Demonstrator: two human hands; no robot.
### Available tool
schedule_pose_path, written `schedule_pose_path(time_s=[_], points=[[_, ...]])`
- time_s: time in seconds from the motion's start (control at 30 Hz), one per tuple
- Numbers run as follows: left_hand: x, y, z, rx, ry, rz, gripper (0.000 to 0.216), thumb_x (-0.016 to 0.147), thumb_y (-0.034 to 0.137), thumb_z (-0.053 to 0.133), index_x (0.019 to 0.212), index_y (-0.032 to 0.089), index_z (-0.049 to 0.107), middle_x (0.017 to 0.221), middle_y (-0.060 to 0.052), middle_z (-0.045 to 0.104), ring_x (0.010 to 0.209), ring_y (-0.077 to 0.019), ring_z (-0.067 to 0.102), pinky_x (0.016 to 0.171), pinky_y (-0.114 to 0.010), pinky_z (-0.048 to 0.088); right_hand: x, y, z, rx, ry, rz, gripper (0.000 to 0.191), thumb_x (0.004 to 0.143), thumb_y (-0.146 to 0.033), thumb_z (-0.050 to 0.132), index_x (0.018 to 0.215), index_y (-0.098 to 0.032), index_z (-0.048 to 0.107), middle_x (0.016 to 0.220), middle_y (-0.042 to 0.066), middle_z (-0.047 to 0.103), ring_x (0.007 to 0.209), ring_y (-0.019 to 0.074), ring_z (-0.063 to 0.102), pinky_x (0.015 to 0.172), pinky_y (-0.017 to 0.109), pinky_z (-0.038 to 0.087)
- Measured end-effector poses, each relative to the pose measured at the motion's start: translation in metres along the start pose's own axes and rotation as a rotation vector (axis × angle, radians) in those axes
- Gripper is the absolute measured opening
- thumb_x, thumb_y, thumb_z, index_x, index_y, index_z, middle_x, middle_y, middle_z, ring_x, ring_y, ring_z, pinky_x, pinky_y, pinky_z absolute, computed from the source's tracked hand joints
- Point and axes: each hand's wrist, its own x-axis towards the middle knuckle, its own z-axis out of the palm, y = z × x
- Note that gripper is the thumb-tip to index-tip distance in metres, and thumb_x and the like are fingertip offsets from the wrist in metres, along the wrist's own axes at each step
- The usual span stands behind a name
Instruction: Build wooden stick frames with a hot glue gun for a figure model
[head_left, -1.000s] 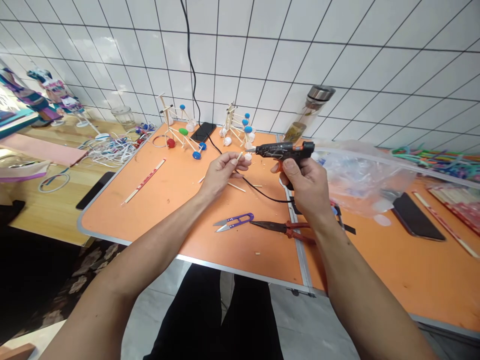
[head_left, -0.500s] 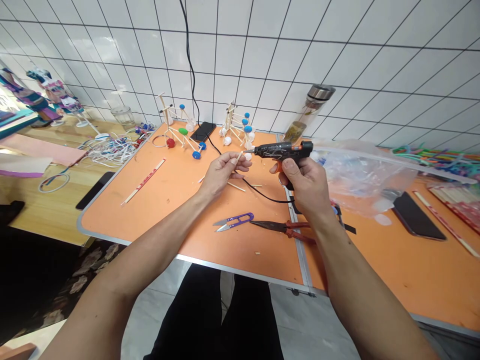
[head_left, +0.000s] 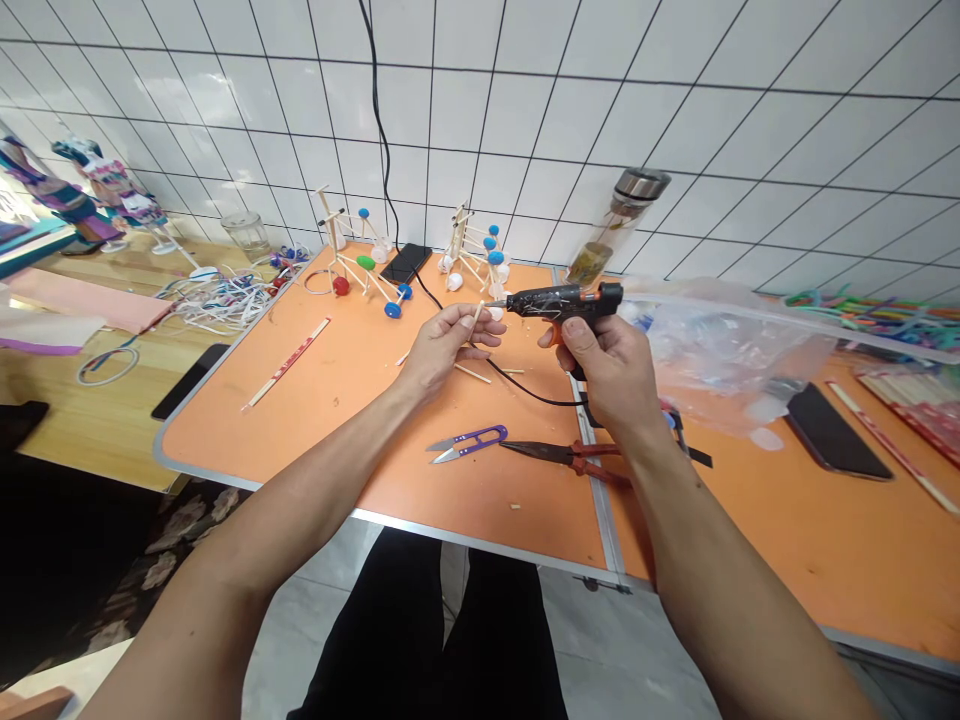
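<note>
Glue gun [head_left: 564, 300] had slid left until its nozzle met the tip of the small wooden stick [head_left: 477, 314].

The right hand [head_left: 606, 372] was clamped round the gun's grip above the orange desk [head_left: 322, 400]; the left hand [head_left: 444, 345] pinched the stick between thumb and fingertips, just left of the gun. Purple snips [head_left: 469, 443] and red-handled pliers [head_left: 570, 456] lay below the gun, a plastic bag [head_left: 720, 350] to its right.

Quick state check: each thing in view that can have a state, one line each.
glue gun: gripped, nozzle at the stick's tip
right hand: closed on glue gun
left hand: pinching wooden stick
purple snips: lying flat, untouched
pliers: lying flat
bottle: capped
</note>
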Motion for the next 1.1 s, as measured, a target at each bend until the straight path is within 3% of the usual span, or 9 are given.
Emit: schedule_pose_path(time_s=[0.13, 0.23, 0.4, 0.6, 0.7, 0.8, 0.9, 1.0, 1.1], points=[[0.001, 0.004, -0.002, -0.038, 0.065, -0.018, 0.021, 0.104, 0.04, 0.076, 0.106, 0.02, 0.072, 0.106, -0.007, 0.087, 0.086, -0.014, 0.082, 0.074, -0.023, 0.063, 0.001, 0.002, -0.001, 0.017, 0.023, 0.046, 0.059, 0.093, -0.082, 0.078, 0.086, -0.023, 0.075, 0.068, 0.002, 0.062, 0.059, 0.0145, 0.048, 0.055, 0.03, 0.035], [0.003, 0.008, -0.004, -0.022, 0.132, -0.015, 0.02, 0.105, 0.04, 0.077, 0.106, 0.021, 0.069, 0.103, -0.006, 0.088, 0.084, -0.0141, 0.081, 0.075, -0.024, 0.064, 0.006, 0.014, -0.003, 0.033, 0.052, 0.121, 0.045, 0.092, -0.067, 0.083, 0.088, -0.023, 0.074, 0.071, 0.001, 0.065, 0.06, 0.0141, 0.051, 0.055, 0.029, 0.039], [0.005, 0.012, -0.007, 0.046, 0.186, -0.005, 0.024, 0.102, 0.043, 0.082, 0.104, 0.023, 0.07, 0.103, -0.004, 0.088, 0.087, -0.0141, 0.082, 0.073, -0.022, 0.062, 0.017, 0.045, -0.007, 0.049, 0.102, 0.389, 0.031, 0.071, -0.026, 0.092, 0.082, -0.022, 0.064, 0.067, -0.005, 0.06, 0.056, 0.0101, 0.053, 0.05, 0.023, 0.042], [0.009, 0.011, -0.012, 0.061, 0.218, 0.003, 0.028, 0.095, 0.048, 0.089, 0.1, 0.026, 0.072, 0.101, -0.004, 0.088, 0.092, -0.0164, 0.083, 0.072, -0.023, 0.061, 0.02, 0.067, -0.007, 0.091, 0.102, 0.661, 0.025, 0.076, -0.011, 0.084, 0.082, -0.02, 0.062, 0.069, 0.003, 0.072, 0.052, 0.01, 0.059, 0.045, 0.019, 0.048], [0.01, 0.011, -0.013, 0.059, 0.226, -0.007, 0.032, 0.092, 0.048, 0.092, 0.1, 0.025, 0.072, 0.101, -0.005, 0.088, 0.094, -0.0177, 0.084, 0.074, -0.025, 0.061, 0.019, 0.072, -0.006, 0.027, 0.068, 0.621, 0.017, 0.082, -0.017, 0.082, 0.082, -0.019, 0.066, 0.066, 0.002, 0.071, 0.052, 0.0111, 0.058, 0.046, 0.022, 0.051], [0.008, 0.01, -0.011, 0.058, 0.209, -0.015, 0.031, 0.092, 0.046, 0.092, 0.098, 0.024, 0.071, 0.102, -0.005, 0.089, 0.094, -0.0176, 0.084, 0.077, -0.025, 0.061, 0.018, 0.074, -0.007, -0.211, 0.04, 0.525, 0.017, 0.086, -0.028, 0.083, 0.085, -0.021, 0.067, 0.068, 0.004, 0.072, 0.059, 0.0172, 0.064, 0.053, 0.028, 0.055], [0.005, 0.009, -0.008, 0.055, 0.181, -0.027, 0.028, 0.093, 0.044, 0.089, 0.098, 0.023, 0.072, 0.104, -0.005, 0.089, 0.095, -0.0167, 0.083, 0.081, -0.025, 0.061, 0.016, 0.07, -0.011, -0.61, 0.04, 0.421, 0.026, 0.088, -0.043, 0.083, 0.097, -0.021, 0.071, 0.09, 0.014, 0.081, 0.086, 0.0301, 0.075, 0.074, 0.04, 0.062], [0.003, 0.007, -0.006, 0.034, 0.153, -0.04, 0.025, 0.092, 0.041, 0.089, 0.098, 0.021, 0.075, 0.109, -0.007, 0.089, 0.096, -0.0154, 0.081, 0.085, -0.025, 0.06, 0.014, 0.06, -0.012, -0.886, -0.001, 0.412, 0.04, 0.094, -0.052, 0.075, 0.115, -0.018, 0.075, 0.117, 0.023, 0.082, 0.113, 0.0425, 0.075, 0.093, 0.054, 0.059], [0.002, 0.002, -0.005, -0.007, 0.13, -0.037, 0.024, 0.087, 0.038, 0.092, 0.095, 0.02, 0.078, 0.111, -0.006, 0.089, 0.097, -0.014, 0.078, 0.089, -0.026, 0.059, 0.009, 0.045, -0.002, -0.894, 0.055, 0.26, 0.032, 0.096, -0.042, 0.072, 0.121, -0.021, 0.076, 0.12, 0.019, 0.082, 0.116, 0.0398, 0.074, 0.1, 0.055, 0.057]])
